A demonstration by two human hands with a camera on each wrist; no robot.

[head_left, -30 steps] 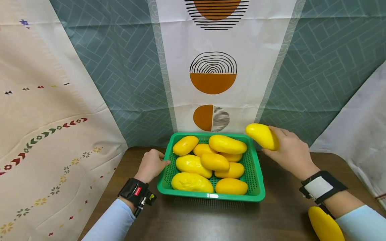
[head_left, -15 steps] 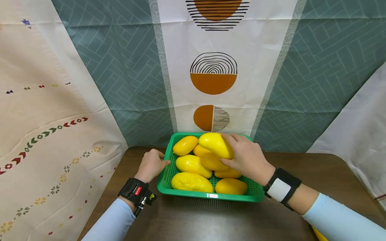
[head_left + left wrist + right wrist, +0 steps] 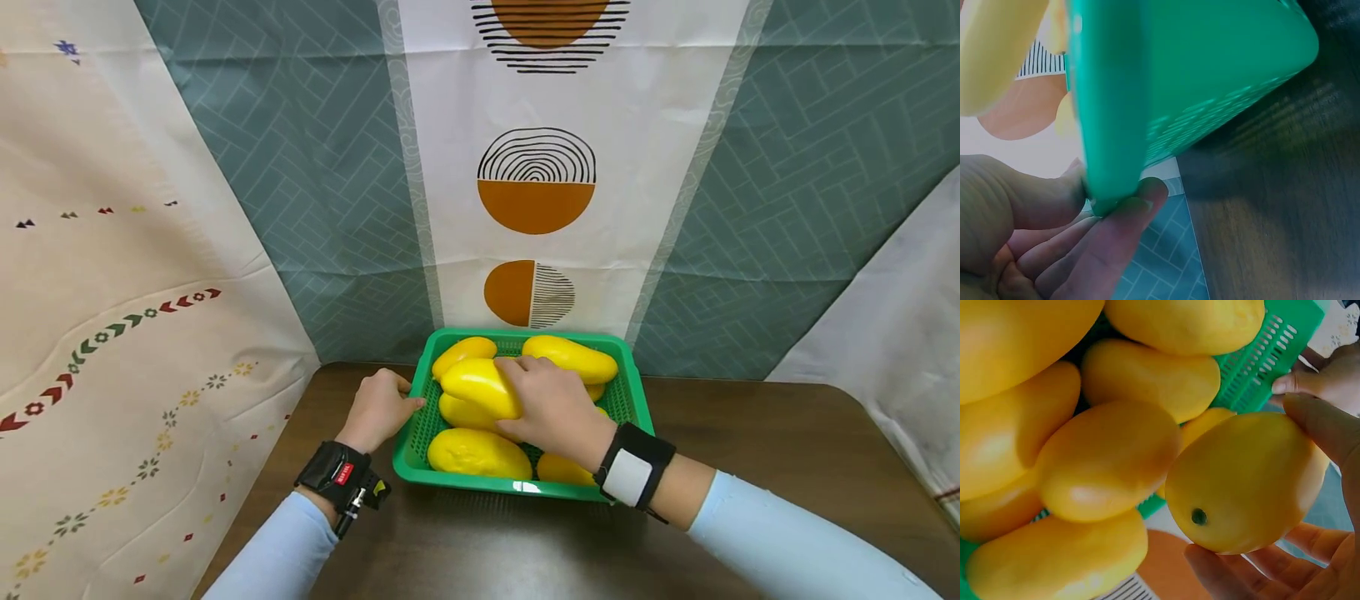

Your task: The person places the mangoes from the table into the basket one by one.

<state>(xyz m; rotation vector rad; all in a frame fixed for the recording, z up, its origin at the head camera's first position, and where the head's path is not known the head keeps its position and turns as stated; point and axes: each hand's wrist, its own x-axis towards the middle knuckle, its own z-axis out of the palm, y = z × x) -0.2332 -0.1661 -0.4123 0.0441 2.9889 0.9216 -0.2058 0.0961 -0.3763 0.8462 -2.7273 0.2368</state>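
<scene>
A green plastic basket (image 3: pixel 480 483) filled with yellow mangoes (image 3: pixel 480 452) stands near the back of the table. My left hand (image 3: pixel 378 412) pinches its left rim; in the left wrist view the thumb and fingers (image 3: pixel 1138 200) lie on either side of that rim. Over the basket's middle, my right hand (image 3: pixel 558 408) grips a large yellow mango (image 3: pixel 480 385). The right wrist view shows the stem end of this held mango (image 3: pixel 1247 481), close beside other mangoes (image 3: pixel 1110 459). My right hand hides part of the pile in the head view.
The brown wooden table (image 3: pixel 720 433) extends to both sides of the basket and in front of it. Right behind it hangs a teal and white cloth (image 3: pixel 540 100) with brown circles. A cream patterned cloth (image 3: pixel 135 350) hangs at the left.
My right hand has carried the mango leftward from beyond the basket's right edge to over its middle. My left hand has stayed on the rim. The mango at the lower right no longer shows.
</scene>
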